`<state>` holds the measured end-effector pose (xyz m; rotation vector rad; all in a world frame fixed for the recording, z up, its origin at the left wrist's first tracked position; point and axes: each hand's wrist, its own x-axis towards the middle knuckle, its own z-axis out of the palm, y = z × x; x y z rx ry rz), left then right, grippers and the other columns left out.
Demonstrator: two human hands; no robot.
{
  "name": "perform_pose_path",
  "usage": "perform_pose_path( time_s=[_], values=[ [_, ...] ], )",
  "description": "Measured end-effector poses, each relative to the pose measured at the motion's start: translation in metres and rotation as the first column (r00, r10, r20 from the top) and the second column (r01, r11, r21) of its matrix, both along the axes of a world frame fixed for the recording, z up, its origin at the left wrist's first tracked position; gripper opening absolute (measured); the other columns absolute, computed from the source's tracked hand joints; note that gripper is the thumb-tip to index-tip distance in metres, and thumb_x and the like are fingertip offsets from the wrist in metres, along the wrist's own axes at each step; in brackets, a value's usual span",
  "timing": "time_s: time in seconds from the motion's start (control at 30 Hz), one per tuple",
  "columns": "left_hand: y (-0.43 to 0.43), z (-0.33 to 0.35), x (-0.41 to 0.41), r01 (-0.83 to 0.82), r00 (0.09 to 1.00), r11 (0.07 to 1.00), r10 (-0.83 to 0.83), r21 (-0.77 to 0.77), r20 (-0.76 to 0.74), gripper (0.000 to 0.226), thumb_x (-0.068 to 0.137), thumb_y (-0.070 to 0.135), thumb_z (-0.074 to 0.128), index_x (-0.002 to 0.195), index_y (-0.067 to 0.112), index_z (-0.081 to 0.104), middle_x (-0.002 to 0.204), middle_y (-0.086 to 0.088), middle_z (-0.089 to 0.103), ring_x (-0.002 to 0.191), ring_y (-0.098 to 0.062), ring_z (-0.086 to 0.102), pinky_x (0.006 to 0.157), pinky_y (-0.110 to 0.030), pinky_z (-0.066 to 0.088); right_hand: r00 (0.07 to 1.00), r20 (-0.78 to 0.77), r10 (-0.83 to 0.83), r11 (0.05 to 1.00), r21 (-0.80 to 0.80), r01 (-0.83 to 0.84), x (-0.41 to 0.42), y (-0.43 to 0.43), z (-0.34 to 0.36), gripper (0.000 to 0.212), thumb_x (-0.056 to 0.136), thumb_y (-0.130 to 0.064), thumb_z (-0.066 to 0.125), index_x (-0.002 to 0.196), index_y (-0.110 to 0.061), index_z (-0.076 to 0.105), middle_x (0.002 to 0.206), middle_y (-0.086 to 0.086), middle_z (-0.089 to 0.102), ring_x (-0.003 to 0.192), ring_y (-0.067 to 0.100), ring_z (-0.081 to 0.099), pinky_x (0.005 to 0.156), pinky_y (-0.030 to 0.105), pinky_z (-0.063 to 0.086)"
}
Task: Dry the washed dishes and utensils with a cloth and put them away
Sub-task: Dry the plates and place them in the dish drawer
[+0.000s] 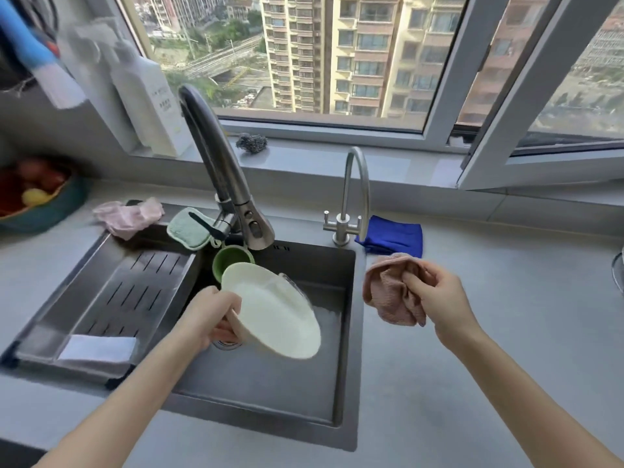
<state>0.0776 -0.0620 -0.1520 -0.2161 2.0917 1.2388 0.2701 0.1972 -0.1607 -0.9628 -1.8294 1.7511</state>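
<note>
**A:** Where do we locate the plate, and how does it lie?

**B:** We locate it in the air above the sink, clear of the basin floor. It is tilted. Its hollow face points up and to the right, toward the cloth. In the head view, its long axis runs from far-left to near-right.

**A:** What holds it?

**B:** Our left hand grips the rim at the plate's left edge, with the fingers curled beneath. Our right hand is closed around the bunched cloth, just right of the sink's edge and above the countertop. Cloth and plate are apart, with no contact.

**A:** How do we rate progress?

**B:** We judge it early. The plate is lifted and presented to the cloth, but it is not yet wiped and not yet put away. A green cup sits in the sink just behind the plate, below the faucet; we judge that it waits its turn. We cannot tell whether the plate's surface is wet.

**A:** What lies further out?

**B:** A slotted drain tray spans the sink's left part. A green pad and a pink cloth lie at the far-left corner. A folded blue cloth lies on the countertop, beside the small tap.
</note>
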Motion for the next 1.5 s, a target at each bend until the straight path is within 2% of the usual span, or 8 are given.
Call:
perform_pose_path(
  time_s=[0.23, 0.47, 0.67, 0.83, 0.97, 1.13, 1.37, 1.5],
  values=[
    [-0.016, -0.003, -0.011, 0.203, 0.785, 0.854, -0.434, -0.479, -0.442, 0.015, 0.077, 0.019, 0.058, 0.088, 0.015, 0.048, 0.073, -0.002, 0.056, 0.07, -0.021, 0.052, 0.056, -0.031, 0.034, 0.965, 0.233, 0.118, 0.877, 0.432, -0.211, -0.044, -0.085, -0.011, 0.028, 0.087, -0.007, 0.059, 0.102, -0.028, 0.072, 0.099, -0.009, 0.072, 0.094, 0.012, 0.064, 0.08, 0.025, 0.047],
    [-0.04, -0.024, -0.014, 0.019, 0.898, 1.0, -0.018, -0.002, -0.439, 0.026, 0.08, 0.035, 0.056, 0.066, 0.016, 0.047, 0.064, -0.001, 0.054, 0.063, -0.026, 0.05, 0.057, -0.039, 0.04, 0.962, -0.006, 0.274, 0.911, 0.322, -0.257, -0.067, -0.16, -0.02, 0.029, 0.094, -0.01, 0.052, 0.114, -0.026, 0.065, 0.12, -0.015, 0.063, 0.115, -0.003, 0.053, 0.099, 0.024, 0.044],
    [-0.038, -0.021, 0.007, -0.08, 0.935, 0.962, 0.163, 0.26, -0.315, 0.029, 0.094, 0.018, 0.053, 0.068, 0.006, 0.049, 0.063, -0.009, 0.05, 0.06, -0.017, 0.047, 0.053, -0.03, 0.04, 0.72, 0.258, 0.644, 0.613, 0.388, -0.688, -0.095, -0.206, -0.046, 0.049, 0.102, -0.036, 0.023, 0.15, -0.032, 0.017, 0.154, -0.021, 0.001, 0.141, -0.007, -0.014, 0.116, 0.031, -0.013],
    [-0.033, -0.017, 0.013, -0.107, 0.952, 0.95, 0.183, 0.292, -0.247, 0.025, 0.095, 0.017, 0.052, 0.074, 0.003, 0.05, 0.064, -0.008, 0.05, 0.054, -0.017, 0.047, 0.035, -0.015, 0.036, 0.737, 0.572, 0.361, 0.461, 0.577, -0.674, -0.13, -0.154, -0.066, 0.064, 0.091, -0.057, 0.005, 0.151, -0.037, 0.014, 0.161, -0.006, 0.001, 0.147, 0.01, -0.01, 0.115, 0.054, -0.012],
    [-0.024, -0.016, 0.01, -0.201, 0.886, 0.951, 0.279, 0.236, -0.37, 0.028, 0.093, 0.02, 0.053, 0.069, 0.007, 0.047, 0.066, -0.002, 0.05, 0.06, -0.014, 0.045, 0.047, -0.021, 0.038, 0.587, 0.772, 0.246, 0.577, 0.37, -0.728, -0.105, -0.138, -0.075, 0.052, 0.099, -0.048, 0.018, 0.148, -0.033, 0.027, 0.161, 0.002, 0.01, 0.148, 0.018, 0.0, 0.116, 0.057, -0.003],
    [-0.011, -0.029, 0.008, -0.338, 0.877, 0.905, 0.402, 0.257, -0.264, 0.026, 0.09, 0.02, 0.055, 0.067, 0.009, 0.049, 0.066, -0.001, 0.051, 0.067, -0.019, 0.047, 0.059, -0.03, 0.036, 0.771, 0.311, 0.556, 0.679, 0.366, -0.637, -0.078, -0.194, -0.034, 0.04, 0.103, -0.029, 0.023, 0.101, -0.023, 0.063, 0.122, -0.011, 0.056, 0.119, 0.002, 0.038, 0.108, 0.025, 0.024],
    [-0.021, -0.025, 0.005, -0.096, 0.952, 0.948, 0.177, 0.305, -0.251, 0.026, 0.091, 0.016, 0.055, 0.072, -0.003, 0.053, 0.067, -0.01, 0.05, 0.062, -0.021, 0.045, 0.051, -0.026, 0.034, 0.811, 0.486, 0.326, 0.624, 0.534, -0.571, -0.03, -0.133, -0.048, 0.041, 0.087, -0.049, 0.042, 0.089, -0.022, 0.073, 0.139, -0.01, 0.052, 0.135, -0.011, 0.022, 0.111, 0.058, 0.02],
    [-0.026, -0.018, 0.002, 0.187, 0.97, 0.891, -0.101, 0.414, -0.22, 0.031, 0.078, 0.026, 0.061, 0.082, -0.004, 0.059, 0.073, -0.013, 0.052, 0.066, -0.022, 0.047, 0.056, -0.029, 0.035, 0.789, 0.52, 0.328, 0.47, 0.634, -0.614, -0.051, -0.105, -0.039, 0.067, 0.079, -0.028, 0.073, 0.14, -0.031, 0.044, 0.16, 0.007, 0.015, 0.148, 0.027, 0.009, 0.118, 0.052, 0.01]
  ],
)
